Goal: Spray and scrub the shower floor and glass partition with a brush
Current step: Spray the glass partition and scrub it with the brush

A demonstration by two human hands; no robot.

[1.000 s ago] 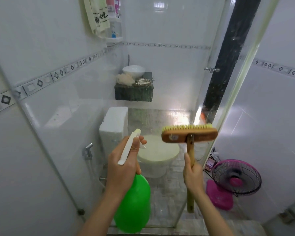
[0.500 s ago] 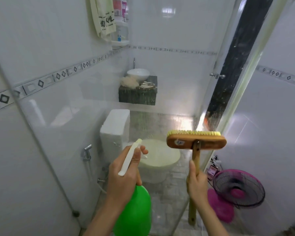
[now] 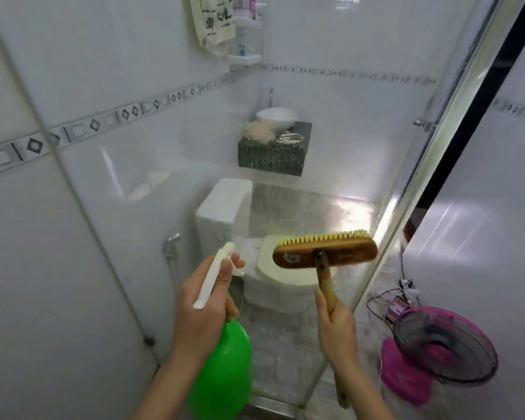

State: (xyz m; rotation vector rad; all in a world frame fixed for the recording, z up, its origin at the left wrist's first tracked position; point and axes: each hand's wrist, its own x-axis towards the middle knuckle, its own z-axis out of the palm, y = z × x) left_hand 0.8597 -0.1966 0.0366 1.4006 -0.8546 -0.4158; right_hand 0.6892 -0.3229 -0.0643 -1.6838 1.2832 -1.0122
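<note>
Brush point(image 3: 325, 253) head is shifted leftward and tilted since the earlier frame, its right end now raised. Left hand point(image 3: 206, 310): curled round the neck of a green spray bottle point(image 3: 225, 374), white nozzle pointed forward; lower centre of frame. Right hand point(image 3: 337, 331): clamped on the wooden handle, lower centre-right. Hands are held apart. Brush: brown wooden head, yellow bristles turned toward the glass partition point(image 3: 285, 147); contact cannot be told. Toilet point(image 3: 279, 277) is seen through the glass. Pink fan point(image 3: 437, 359): lower right.

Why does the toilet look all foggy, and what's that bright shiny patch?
Head view: the toilet shows through the streaky glass partition, so it looks hazy; the bright patch is reflected light glaring; the wide-angle lens curves the straight glass edge.
</note>
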